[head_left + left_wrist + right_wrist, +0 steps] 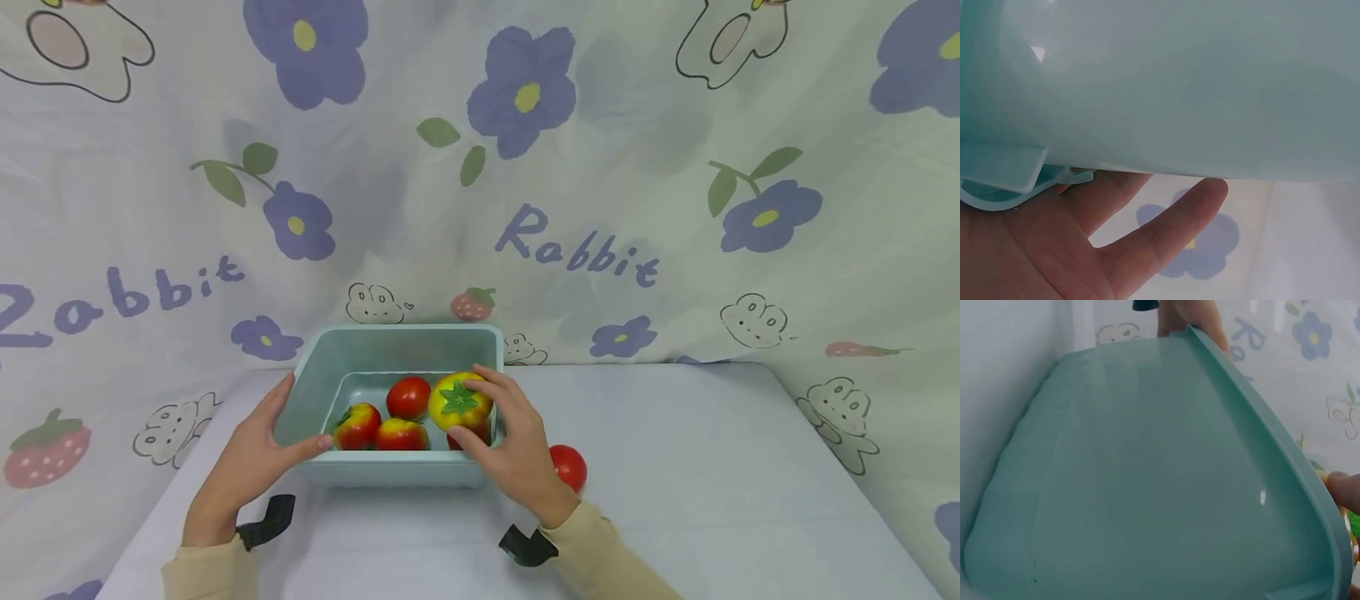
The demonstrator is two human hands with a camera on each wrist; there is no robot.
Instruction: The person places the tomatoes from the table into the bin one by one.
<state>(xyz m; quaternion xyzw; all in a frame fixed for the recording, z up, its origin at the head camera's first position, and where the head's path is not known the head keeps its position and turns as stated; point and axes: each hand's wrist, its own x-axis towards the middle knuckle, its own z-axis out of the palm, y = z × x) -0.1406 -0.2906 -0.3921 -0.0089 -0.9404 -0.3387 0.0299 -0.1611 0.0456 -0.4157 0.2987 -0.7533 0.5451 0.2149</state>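
In the head view, my right hand (517,442) holds a tomato (453,408) between thumb and fingers, its yellow top and green star-shaped calyx facing up. It is over the right end of a pale teal plastic bin (390,468). My left hand (251,454) grips the bin's left side, thumb over the front-left rim and fingers along the outside. In the left wrist view, those fingers (1166,244) lie under the bin wall (1197,94). Inside the bin are several red and yellow tomatoes (408,398), one partly hidden beneath the held one.
Another red tomato (567,467) lies on the white tabletop (675,450) to the right of the bin, partly behind my right wrist. A curtain (405,208) printed with flowers and rabbits hangs close behind the bin.
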